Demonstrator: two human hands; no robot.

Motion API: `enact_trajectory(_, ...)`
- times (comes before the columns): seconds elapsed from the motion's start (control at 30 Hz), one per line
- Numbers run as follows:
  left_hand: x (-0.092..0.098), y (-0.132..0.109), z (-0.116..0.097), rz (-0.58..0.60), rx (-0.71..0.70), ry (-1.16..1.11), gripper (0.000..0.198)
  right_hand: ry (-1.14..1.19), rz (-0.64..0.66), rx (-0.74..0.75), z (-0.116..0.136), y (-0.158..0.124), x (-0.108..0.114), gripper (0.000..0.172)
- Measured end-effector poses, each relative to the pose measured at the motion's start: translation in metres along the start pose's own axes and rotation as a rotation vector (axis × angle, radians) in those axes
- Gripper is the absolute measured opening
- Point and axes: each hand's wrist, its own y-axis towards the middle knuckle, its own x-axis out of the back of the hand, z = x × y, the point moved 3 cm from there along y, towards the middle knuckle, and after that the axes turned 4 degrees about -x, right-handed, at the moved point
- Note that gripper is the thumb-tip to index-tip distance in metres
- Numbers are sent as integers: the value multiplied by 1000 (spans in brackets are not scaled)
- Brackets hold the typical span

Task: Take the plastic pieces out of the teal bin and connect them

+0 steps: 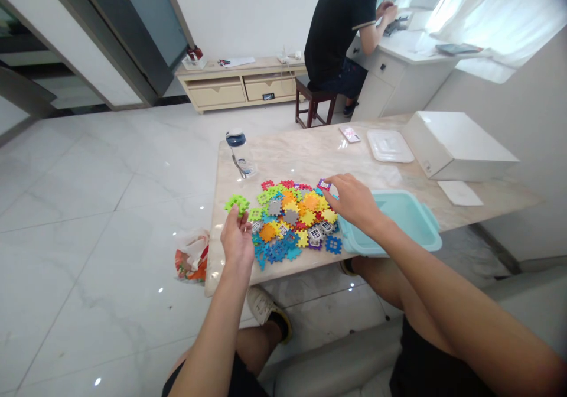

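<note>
Coloured interlocking plastic pieces lie in a heap on the marble-patterned table. At the left of the heap, my left hand holds a green piece between its thumb and fingers, raised near the table's left part. Over the heap's right edge is my right hand, palm down, with thumb and index finger apart beside a purple piece; nothing shows in its grasp. Blue pieces lie along the near side of the heap, with green, red, yellow, orange and grey ones behind.
A light teal tray stands right of the heap, partly behind my right arm. A clear bottle stands at the back left. A lid and a white box lie at the back right. Another person sits beyond the table.
</note>
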Motion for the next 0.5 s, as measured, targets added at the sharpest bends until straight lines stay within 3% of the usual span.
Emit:
enact_trajectory(0.2, 0, 2, -7, 11, -124, -22, 30, -35, 135, 11, 9, 8, -22, 29)
enact_trajectory(0.4, 1, 5, -14, -111, -8, -148, 21, -32, 190, 51, 33, 14, -44, 31)
enact_trajectory(0.5, 3, 6, -20, -111, -24, -178, 21, -16, 226, 45, 46, 21, -60, 34)
